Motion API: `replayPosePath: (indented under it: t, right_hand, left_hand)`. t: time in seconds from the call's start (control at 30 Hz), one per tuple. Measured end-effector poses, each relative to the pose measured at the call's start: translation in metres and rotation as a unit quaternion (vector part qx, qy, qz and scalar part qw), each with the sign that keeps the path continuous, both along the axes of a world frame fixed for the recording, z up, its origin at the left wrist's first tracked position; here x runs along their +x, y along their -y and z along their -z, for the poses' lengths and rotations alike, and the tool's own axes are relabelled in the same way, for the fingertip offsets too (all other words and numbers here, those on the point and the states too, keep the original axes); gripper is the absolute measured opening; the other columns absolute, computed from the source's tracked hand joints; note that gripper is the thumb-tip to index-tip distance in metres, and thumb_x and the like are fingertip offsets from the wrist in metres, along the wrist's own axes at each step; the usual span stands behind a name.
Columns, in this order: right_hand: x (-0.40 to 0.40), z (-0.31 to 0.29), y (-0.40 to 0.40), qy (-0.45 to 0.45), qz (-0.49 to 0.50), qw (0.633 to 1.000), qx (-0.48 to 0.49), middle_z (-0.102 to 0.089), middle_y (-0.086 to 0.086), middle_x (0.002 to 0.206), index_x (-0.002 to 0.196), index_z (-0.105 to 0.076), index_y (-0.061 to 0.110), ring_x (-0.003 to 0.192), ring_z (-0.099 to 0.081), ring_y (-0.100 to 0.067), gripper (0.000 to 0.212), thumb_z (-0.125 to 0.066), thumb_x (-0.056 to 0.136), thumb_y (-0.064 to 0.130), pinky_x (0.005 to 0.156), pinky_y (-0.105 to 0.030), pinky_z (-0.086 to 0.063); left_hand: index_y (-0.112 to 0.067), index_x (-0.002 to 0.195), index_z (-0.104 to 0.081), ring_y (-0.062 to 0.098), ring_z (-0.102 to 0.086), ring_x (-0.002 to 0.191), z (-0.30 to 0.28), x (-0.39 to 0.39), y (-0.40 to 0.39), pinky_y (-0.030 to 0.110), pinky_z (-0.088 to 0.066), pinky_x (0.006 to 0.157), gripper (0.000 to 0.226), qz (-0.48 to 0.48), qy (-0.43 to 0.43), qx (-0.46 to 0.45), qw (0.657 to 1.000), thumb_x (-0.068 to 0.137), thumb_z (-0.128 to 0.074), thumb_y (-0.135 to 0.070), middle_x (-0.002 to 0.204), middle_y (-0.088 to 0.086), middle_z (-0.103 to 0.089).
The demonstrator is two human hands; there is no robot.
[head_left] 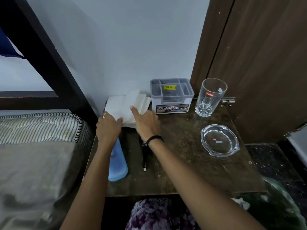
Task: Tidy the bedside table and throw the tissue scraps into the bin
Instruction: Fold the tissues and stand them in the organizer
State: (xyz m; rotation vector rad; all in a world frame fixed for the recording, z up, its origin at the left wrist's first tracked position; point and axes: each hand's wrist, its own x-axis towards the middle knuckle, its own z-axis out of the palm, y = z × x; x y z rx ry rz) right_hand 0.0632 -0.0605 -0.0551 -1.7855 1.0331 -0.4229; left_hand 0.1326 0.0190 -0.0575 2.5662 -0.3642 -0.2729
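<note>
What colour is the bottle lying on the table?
Light blue bottle, seen best in the head view.
</note>
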Motion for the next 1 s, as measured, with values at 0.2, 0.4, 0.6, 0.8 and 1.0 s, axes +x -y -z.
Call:
replayPosePath:
  t: [0.2,0.4,0.6,0.8,1.0]
  right_hand:
    - [0.025,0.007,0.002,-0.031,0.007,0.999,0.039,-0.035,-0.018,0.137,0.130,-0.031,-0.003,0.116,-0.049,-0.037,0.066,-0.068,0.080,0.020,0.089,-0.034,-0.044]
    - [0.032,0.002,0.015,0.010,0.015,0.978,0.210,-0.059,-0.016,0.113,0.098,-0.053,0.000,0.099,-0.060,-0.030,0.028,-0.068,0.076,0.008,0.076,-0.032,-0.050]
    - [-0.003,-0.028,0.014,0.142,0.001,0.956,0.258,-0.069,-0.010,0.099,0.094,-0.063,0.011,0.093,-0.066,-0.027,0.022,-0.067,0.072,0.007,0.083,-0.040,-0.056]
    - [-0.102,-0.054,0.013,0.203,-0.087,0.945,0.243,-0.069,0.007,0.090,0.092,-0.062,0.023,0.079,-0.065,-0.008,0.020,-0.064,0.082,0.005,0.061,-0.021,-0.057]
    - [-0.169,-0.030,0.027,0.112,-0.015,0.973,0.200,-0.067,0.005,0.095,0.112,-0.054,0.018,0.075,-0.065,-0.004,0.034,-0.065,0.082,0.007,0.055,-0.019,-0.054]
  left_hand:
    - [0.007,0.128,-0.036,0.044,-0.046,0.118,0.012,0.015,0.008,0.048,-0.041,0.094,0.062,0.023,0.022,0.024,0.999,0.080,-0.066,-0.020,0.130,0.029,-0.047]
    - [0.002,0.122,-0.046,0.034,-0.054,0.113,0.000,0.015,0.013,0.036,-0.043,0.089,0.051,-0.008,-0.024,-0.123,0.992,0.077,-0.068,-0.007,0.123,0.021,-0.057]
    - [-0.007,0.123,-0.048,0.018,-0.057,0.093,-0.051,-0.008,0.003,0.029,-0.049,0.074,0.048,-0.019,-0.113,-0.326,0.939,0.080,-0.068,-0.010,0.107,0.005,-0.057]
    - [-0.008,0.122,-0.050,0.016,-0.072,0.079,-0.062,-0.067,-0.010,0.027,-0.058,0.058,0.044,-0.067,-0.338,-0.517,0.784,0.083,-0.065,-0.020,0.102,0.008,-0.069]
    - [-0.010,0.133,-0.034,0.020,-0.057,0.097,-0.033,-0.132,0.009,0.032,-0.053,0.075,0.069,-0.057,-0.288,-0.434,0.852,0.075,-0.071,-0.003,0.117,0.004,-0.054]
